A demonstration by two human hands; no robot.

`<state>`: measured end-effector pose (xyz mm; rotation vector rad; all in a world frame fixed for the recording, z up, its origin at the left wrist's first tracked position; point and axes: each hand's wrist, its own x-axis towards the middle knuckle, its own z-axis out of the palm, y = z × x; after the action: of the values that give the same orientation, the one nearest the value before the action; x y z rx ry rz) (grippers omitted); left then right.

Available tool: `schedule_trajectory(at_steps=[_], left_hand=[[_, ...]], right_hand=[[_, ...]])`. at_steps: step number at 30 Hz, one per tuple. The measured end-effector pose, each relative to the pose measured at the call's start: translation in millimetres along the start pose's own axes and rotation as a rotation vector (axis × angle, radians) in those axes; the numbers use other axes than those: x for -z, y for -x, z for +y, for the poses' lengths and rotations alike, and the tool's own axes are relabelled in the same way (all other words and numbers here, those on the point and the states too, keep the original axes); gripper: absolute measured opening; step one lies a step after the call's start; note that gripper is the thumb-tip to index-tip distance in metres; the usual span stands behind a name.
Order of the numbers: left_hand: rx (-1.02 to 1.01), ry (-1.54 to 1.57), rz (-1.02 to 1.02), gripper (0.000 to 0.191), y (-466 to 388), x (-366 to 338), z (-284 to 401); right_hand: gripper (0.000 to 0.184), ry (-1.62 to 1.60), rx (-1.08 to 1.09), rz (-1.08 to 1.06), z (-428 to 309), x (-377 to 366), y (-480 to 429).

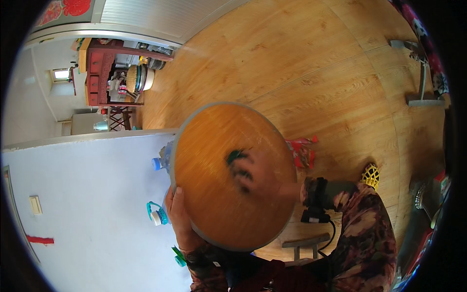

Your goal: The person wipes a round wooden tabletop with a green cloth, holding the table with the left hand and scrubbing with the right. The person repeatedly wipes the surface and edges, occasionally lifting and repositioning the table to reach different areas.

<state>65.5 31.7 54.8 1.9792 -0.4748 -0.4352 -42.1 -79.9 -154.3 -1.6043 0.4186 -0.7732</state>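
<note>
A round wooden board (pixel 208 146) with a grey edge band is held up in front of me; whether it is a tabletop or a stool seat I cannot tell. My left hand (pixel 178 211) grips its lower left rim, thumb on the face and fingers behind. Over the middle of the board is my right hand (pixel 261 171), blurred by motion. Its curled fingers press a dark green cloth or pad (pixel 235 157) against the wood, and most of that piece is hidden under them. Pale scuffs mark the board's upper right face.
Large plastic bottles (pixel 156 164) stand against the white wall (pixel 109 204) at left. Behind the board lies a red plastic package (pixel 303 151) on the wood-look floor (pixel 328 91). A small wooden stool (pixel 305 241) is near my right arm. A yellow-and-black shoe (pixel 370 176) shows at right.
</note>
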Motion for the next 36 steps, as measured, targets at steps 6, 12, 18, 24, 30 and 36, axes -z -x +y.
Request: schedule_trajectory(at_steps=[6, 12, 18, 24, 30, 36], left_hand=[[0.048, 0.119, -0.079, 0.042, -1, 7, -6], [0.044, 0.084, -0.097, 0.043, -14, 24, -15], [0.044, 0.075, -0.071, 0.044, -14, 29, -19], [0.050, 0.065, -0.065, 0.045, -10, 21, -13], [0.046, 0.040, -0.065, 0.046, -9, 16, -9], [0.000, 0.003, -0.087, 0.046, -5, 13, -6]], right_hand=[[0.045, 0.095, 0.538, -0.124, 18, 3, 11], [0.051, 0.240, -0.268, -0.037, 109, 14, -13], [0.048, -0.421, -0.294, -0.156, 104, 36, -54], [0.054, 0.203, -0.327, -0.208, 120, 37, -49], [0.053, -0.014, -0.384, 0.024, 142, 27, -38], [0.060, 0.235, -0.435, -0.001, 104, 15, -33]])
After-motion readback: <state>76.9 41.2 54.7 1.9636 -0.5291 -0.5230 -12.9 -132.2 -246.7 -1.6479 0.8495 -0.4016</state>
